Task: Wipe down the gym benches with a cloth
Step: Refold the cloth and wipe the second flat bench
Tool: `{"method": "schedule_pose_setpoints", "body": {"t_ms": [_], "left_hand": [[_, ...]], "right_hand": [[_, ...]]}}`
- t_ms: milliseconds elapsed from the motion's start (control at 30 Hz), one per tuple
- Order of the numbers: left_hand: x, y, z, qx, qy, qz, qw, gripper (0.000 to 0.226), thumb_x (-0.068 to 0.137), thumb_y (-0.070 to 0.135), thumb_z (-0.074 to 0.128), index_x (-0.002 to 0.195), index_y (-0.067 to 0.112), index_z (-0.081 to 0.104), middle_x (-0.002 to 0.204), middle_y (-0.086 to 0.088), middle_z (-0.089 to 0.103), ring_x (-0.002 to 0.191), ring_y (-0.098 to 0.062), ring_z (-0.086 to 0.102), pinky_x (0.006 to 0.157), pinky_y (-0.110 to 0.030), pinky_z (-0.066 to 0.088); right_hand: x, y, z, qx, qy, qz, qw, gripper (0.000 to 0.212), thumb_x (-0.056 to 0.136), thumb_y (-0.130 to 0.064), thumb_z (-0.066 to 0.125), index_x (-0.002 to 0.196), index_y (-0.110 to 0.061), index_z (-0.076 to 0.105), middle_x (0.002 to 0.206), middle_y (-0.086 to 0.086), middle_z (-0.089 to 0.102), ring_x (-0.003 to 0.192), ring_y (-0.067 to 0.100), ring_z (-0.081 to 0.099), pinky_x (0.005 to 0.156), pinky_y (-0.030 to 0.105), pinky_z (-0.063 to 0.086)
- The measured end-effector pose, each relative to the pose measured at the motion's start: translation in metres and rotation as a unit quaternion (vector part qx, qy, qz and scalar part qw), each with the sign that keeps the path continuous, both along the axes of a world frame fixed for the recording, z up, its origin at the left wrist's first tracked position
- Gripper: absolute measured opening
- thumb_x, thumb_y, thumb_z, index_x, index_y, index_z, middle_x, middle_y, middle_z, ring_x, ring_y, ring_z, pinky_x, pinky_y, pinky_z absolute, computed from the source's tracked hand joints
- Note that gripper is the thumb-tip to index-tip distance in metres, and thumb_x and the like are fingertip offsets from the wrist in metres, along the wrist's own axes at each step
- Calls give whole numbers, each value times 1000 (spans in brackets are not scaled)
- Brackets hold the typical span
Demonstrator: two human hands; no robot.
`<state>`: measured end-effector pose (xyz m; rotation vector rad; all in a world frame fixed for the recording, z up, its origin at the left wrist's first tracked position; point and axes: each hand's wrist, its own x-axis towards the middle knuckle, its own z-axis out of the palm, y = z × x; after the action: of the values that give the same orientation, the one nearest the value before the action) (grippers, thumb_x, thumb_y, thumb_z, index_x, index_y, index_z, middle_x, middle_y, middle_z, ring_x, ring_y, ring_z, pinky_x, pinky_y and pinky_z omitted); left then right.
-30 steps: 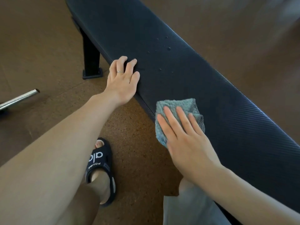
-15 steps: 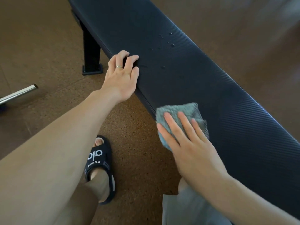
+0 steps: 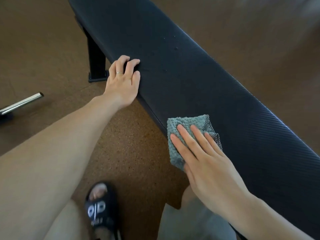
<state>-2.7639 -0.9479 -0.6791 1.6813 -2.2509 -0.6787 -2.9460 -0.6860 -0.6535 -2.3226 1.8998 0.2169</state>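
Note:
A long black padded gym bench (image 3: 199, 80) runs from the upper left to the lower right. A few water droplets (image 3: 176, 48) sit on its top. My right hand (image 3: 204, 163) lies flat with straight fingers on a folded grey-blue cloth (image 3: 183, 125), pressing it on the near edge of the bench. My left hand (image 3: 123, 82) rests on the near edge further up, fingers bent onto the pad, a ring on one finger.
A black bench leg (image 3: 96, 59) stands on the brown cork-like floor (image 3: 131, 146) behind my left hand. A metal bar end (image 3: 22, 103) lies on the floor at the left. My foot in a black slide sandal (image 3: 100, 207) is near the bottom.
My right hand has slid the cloth along the near edge toward the lower right. My left hand has stayed on the bench edge.

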Motion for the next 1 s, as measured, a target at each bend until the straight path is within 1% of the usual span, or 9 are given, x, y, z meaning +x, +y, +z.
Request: {"method": "schedule_pose_setpoints", "body": {"t_ms": [133, 267, 400, 467, 533, 633, 767, 867, 1000], "left_hand": [[8, -11, -12, -27, -34, -38, 998, 50, 106, 40, 15, 151, 25, 32, 159, 2, 15, 151, -29, 8, 126, -42, 13], [12, -14, -15, -50, -33, -59, 996, 51, 106, 40, 18, 153, 25, 30, 155, -2, 19, 149, -30, 14, 127, -45, 10], [20, -16, -8, -145, -113, -120, 976, 52, 108, 37, 17, 151, 16, 37, 150, -14, 33, 144, -39, 27, 128, -55, 5], [21, -21, -9, -158, -120, -147, 969, 55, 107, 37, 16, 149, 11, 41, 149, -20, 39, 142, -43, 32, 128, -56, 10], [23, -23, -8, -144, -111, -156, 971, 56, 108, 38, 18, 149, 9, 42, 149, -22, 39, 141, -45, 32, 126, -56, 18], [26, -24, -5, -126, -103, -176, 971, 54, 108, 39, 22, 148, 9, 42, 150, -22, 40, 139, -44, 30, 121, -57, 28], [33, -49, 3, -150, -84, -226, 959, 46, 108, 45, 30, 135, 13, 50, 141, -16, 47, 131, -40, 40, 113, -55, 35], [30, -97, 11, -129, -50, -182, 974, 37, 109, 41, 32, 122, 13, 51, 133, -15, 51, 120, -38, 49, 103, -51, 40], [20, -108, 6, -151, -82, -153, 973, 43, 106, 38, 23, 121, 9, 52, 131, -18, 57, 112, -40, 54, 95, -51, 45]], "right_hand": [[13, -78, 3, 8, -36, -70, 997, 64, 104, -44, 11, 164, -24, 0, 172, 0, -1, 158, 26, 1, 128, 47, 10], [27, -159, 3, 0, -49, -151, 987, 61, 108, -41, 14, 164, -24, -3, 172, -1, -7, 158, 25, -8, 128, 46, 1], [49, -104, 2, 8, -6, -185, 983, 63, 106, -46, 6, 164, -22, -2, 172, 1, -3, 158, 26, -3, 128, 47, 10], [61, -74, 4, 24, -3, -207, 978, 64, 106, -47, 5, 164, -21, 2, 172, 1, 2, 158, 26, 2, 128, 47, 13], [60, -81, 7, 39, -4, -215, 976, 64, 105, -49, 0, 164, -25, 0, 171, -1, -1, 158, 24, -2, 128, 46, 11], [45, -139, 6, 25, -18, -262, 965, 64, 102, -50, -3, 162, -31, -10, 170, -7, -14, 156, 19, -17, 128, 42, -3], [28, -216, 5, 20, -32, -339, 940, 60, 108, -42, 14, 163, -29, -7, 171, -5, -13, 157, 22, -14, 127, 42, -6], [42, -200, 8, 29, -31, -339, 940, 60, 108, -44, 10, 162, -29, -11, 170, -4, -16, 156, 22, -18, 128, 42, -5], [74, -152, 11, 46, -20, -309, 950, 61, 103, -48, -2, 160, -32, -16, 168, -9, -20, 155, 17, -22, 128, 41, -7]]}}
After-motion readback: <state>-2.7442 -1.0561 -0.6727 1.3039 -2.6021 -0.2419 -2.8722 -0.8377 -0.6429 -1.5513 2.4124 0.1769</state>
